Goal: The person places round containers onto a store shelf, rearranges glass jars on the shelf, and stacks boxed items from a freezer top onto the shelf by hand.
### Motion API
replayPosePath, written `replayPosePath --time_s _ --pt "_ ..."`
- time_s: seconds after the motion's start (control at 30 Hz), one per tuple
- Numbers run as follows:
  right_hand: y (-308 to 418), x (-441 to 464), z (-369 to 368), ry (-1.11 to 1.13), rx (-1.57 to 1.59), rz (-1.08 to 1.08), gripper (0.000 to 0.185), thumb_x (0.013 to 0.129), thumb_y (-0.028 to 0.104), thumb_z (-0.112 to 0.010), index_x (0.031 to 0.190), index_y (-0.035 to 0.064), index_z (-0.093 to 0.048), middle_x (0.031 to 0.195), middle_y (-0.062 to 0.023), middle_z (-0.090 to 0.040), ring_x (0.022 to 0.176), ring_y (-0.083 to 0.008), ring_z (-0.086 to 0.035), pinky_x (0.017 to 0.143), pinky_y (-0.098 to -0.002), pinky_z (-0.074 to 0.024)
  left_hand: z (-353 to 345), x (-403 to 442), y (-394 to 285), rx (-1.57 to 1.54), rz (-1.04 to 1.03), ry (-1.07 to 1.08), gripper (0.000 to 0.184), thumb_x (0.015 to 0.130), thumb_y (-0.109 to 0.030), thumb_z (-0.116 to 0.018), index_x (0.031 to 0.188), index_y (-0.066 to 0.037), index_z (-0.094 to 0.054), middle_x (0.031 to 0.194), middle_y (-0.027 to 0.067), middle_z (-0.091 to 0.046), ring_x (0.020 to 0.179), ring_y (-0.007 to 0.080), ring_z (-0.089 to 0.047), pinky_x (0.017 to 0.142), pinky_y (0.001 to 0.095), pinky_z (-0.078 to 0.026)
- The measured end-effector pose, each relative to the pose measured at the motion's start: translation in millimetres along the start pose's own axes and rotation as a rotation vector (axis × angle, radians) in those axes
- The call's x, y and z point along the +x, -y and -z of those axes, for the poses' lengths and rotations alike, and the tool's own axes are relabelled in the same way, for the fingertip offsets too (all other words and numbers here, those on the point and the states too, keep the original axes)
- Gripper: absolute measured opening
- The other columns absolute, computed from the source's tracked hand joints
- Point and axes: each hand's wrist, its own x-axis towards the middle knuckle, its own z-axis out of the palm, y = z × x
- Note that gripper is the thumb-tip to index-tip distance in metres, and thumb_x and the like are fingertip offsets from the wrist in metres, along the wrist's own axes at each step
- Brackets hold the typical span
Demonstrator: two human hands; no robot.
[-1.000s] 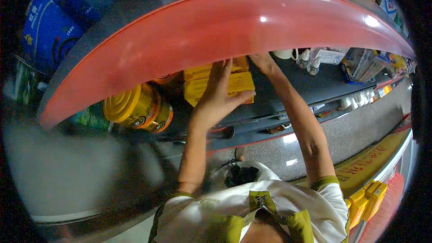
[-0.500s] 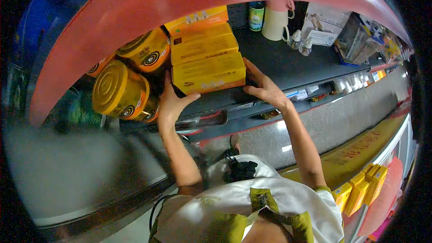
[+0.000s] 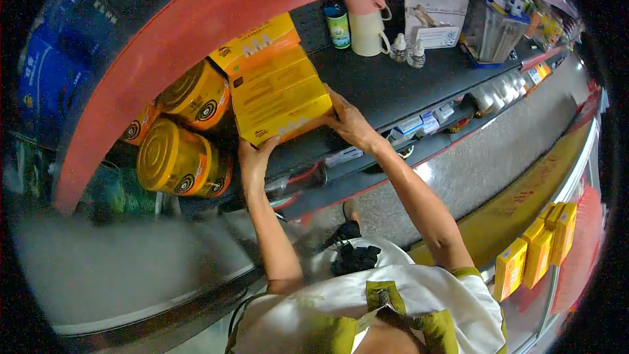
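Observation:
A row of yellow boxes point(image 3: 282, 97) stands on the dark shelf point(image 3: 386, 92), pressed one against another. At the near left corner of the front box is my left hand point(image 3: 256, 157), its thumb against the front face and its other fingers partly hidden. My right hand point(image 3: 352, 123) wraps the right end of the same box, with fingers along its side and thumb near the front. The front box is gripped between both hands. Left of the boxes are round yellow tubs point(image 3: 173, 157) with spiral marks.
A curved red shelf edge point(image 3: 262, 0) arches above. Behind on the right stand a green-labelled bottle point(image 3: 337, 23), a pink and cream jug point(image 3: 367, 29), small clear bottles point(image 3: 415, 54) and a clear container point(image 3: 493, 29). More yellow boxes point(image 3: 538, 249) hang at the lower right.
The view has turned, and more of the shelf shows than at first. My right hand has come from the back of the shelf to the boxes' right end. My left hand has moved to their left corner.

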Motion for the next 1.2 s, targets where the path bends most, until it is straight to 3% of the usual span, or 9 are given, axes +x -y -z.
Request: replayPosePath --time_s 0.17,0.23,0.47,0.57,0.8,0.87,0.97,1.07,1.2 --pt "9.6 -38.1 5.9 -0.073 -0.072 -0.075 0.074 0.087 0.017 -0.065 0.145 -0.0039 -0.024 0.149 -0.0248 -0.030 0.138 -0.0349 -0.030 0.114 -0.0375 -0.0252 -1.6 -3.4 24.3 0.054 -0.090 -0.151 0.078 0.077 -0.014 -0.077 0.139 0.005 -0.034 0.139 0.0210 -0.044 0.129 0.0274 -0.042 0.108 0.0365 -0.030" --pt "18.6 -70.6 19.2 -0.109 -0.087 -0.132 0.077 0.087 0.020 -0.064 0.146 -0.0041 -0.020 0.151 -0.0246 -0.025 0.141 -0.0335 -0.024 0.116 -0.0370 -0.0204 -9.2 -16.3 -3.2 0.430 -0.163 -0.350 0.104 0.075 -0.020 -0.078 0.148 0.007 -0.008 0.154 0.0279 -0.009 0.144 0.0350 -0.009 0.118 0.0419 -0.005" --pt "56.5 -173.4 71.5 -0.343 -0.094 -0.209 0.078 0.093 0.025 -0.058 0.149 -0.0012 -0.012 0.154 -0.0222 -0.017 0.143 -0.0322 -0.018 0.117 -0.0382 -0.0170 -87.4 -54.7 -81.5 0.217 -0.638 -0.506 0.077 0.087 -0.010 -0.066 0.148 0.004 -0.019 0.152 0.0235 -0.022 0.139 0.0324 -0.027 0.116 0.0420 -0.019" --pt "79.1 -218.4 99.3 -0.515 -0.160 -0.202 0.075 0.093 0.025 -0.058 0.148 -0.0002 -0.016 0.153 -0.0223 -0.020 0.143 -0.0327 -0.020 0.117 -0.0382 -0.0183 -134.9 -78.3 -88.3 0.185 -0.703 -0.197 0.075 0.088 -0.009 -0.065 0.148 0.002 -0.021 0.152 0.0219 -0.024 0.139 0.0303 -0.028 0.115 0.0418 -0.022" --pt "127.7 -359.0 172.5 -1.025 -0.521 -0.365 0.066 0.089 0.020 -0.063 0.142 -0.0027 -0.032 0.148 -0.0228 -0.033 0.139 -0.0315 -0.029 0.115 -0.0377 -0.0234 -247.5 -211.5 -115.1 -0.346 -0.101 0.830 0.071 0.088 -0.006 -0.064 0.147 -0.003 -0.025 0.147 0.0186 -0.033 0.136 0.0270 -0.033 0.111 0.0393 -0.029" --pt "129.6 -417.1 181.7 -1.220 -0.533 -0.457 0.062 0.091 0.021 -0.061 0.145 0.0050 -0.034 0.149 -0.0134 -0.036 0.138 -0.0254 -0.033 0.113 -0.0357 -0.0258 -273.6 -245.0 -103.6 -0.326 -0.062 1.104 0.074 0.088 -0.008 -0.065 0.148 -0.003 -0.022 0.148 0.0212 -0.031 0.136 0.0296 -0.034 0.111 0.0396 -0.030" --pt "127.4 -506.4 186.0 -1.482 -0.708 -0.567 0.059 0.092 0.020 -0.060 0.144 0.0028 -0.035 0.145 -0.0132 -0.040 0.134 -0.0216 -0.037 0.110 -0.0335 -0.0291 -303.6 -292.5 -107.5 -0.186 -0.011 1.363 0.079 0.088 -0.015 -0.067 0.149 -0.002 -0.018 0.149 0.0239 -0.029 0.136 0.0333 -0.034 0.110 0.0398 -0.031" --pt "111.8 -577.2 181.5 -1.654 -0.869 -0.677 0.055 0.092 0.024 -0.057 0.136 -0.0044 -0.041 0.137 -0.0204 -0.045 0.128 -0.0330 -0.042 0.109 -0.0380 -0.0307 -340.6 -328.1 -108.7 -0.215 0.168 1.528 0.086 0.087 -0.029 -0.068 0.148 0.001 -0.016 0.148 0.0261 -0.029 0.136 0.0331 -0.034 0.109 0.0403 -0.032" --pt "103.0 -604.5 166.5 -1.636 -0.604 -0.950 0.055 0.095 0.035 -0.054 0.133 -0.0037 -0.043 0.131 -0.0201 -0.048 0.123 -0.0317 -0.044 0.104 -0.0369 -0.0338 -388.7 -361.6 -108.6 -0.225 0.267 1.600 0.090 0.085 -0.036 -0.070 0.147 0.004 -0.018 0.144 0.0263 -0.034 0.129 0.0303 -0.042 0.105 0.0384 -0.036"
